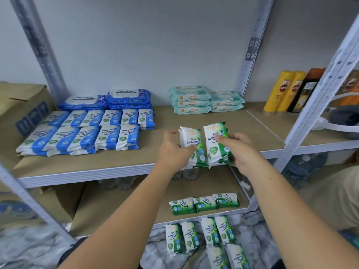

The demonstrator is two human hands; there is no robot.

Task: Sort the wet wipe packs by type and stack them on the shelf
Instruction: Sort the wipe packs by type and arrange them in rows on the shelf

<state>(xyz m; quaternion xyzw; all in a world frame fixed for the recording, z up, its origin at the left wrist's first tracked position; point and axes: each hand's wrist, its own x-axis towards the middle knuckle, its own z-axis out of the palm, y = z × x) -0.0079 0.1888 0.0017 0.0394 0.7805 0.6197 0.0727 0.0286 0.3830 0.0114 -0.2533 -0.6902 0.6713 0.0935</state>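
Observation:
My left hand (172, 148) grips a green and white pine wipe pack (191, 144) over the front of the brown shelf board (120, 162). My right hand (240, 150) grips another green pine pack (216, 144), with more packs stacked behind it. On the shelf lie blue and white wipe packs (85, 133) in rows at the left. Dark blue Antabax packs (108, 100) are stacked behind them. Pale teal packs (206, 100) stand in two stacks at the back. Three green packs (204, 203) lie on the lower shelf, and several more green packs (206, 237) lie on the floor.
A cardboard box (21, 105) stands at the shelf's left end. Yellow and dark bottles (287, 92) stand on the neighbouring shelf at the right. Grey metal uprights (303, 117) frame the bay. Clear water bottles (186, 173) sit under the shelf board.

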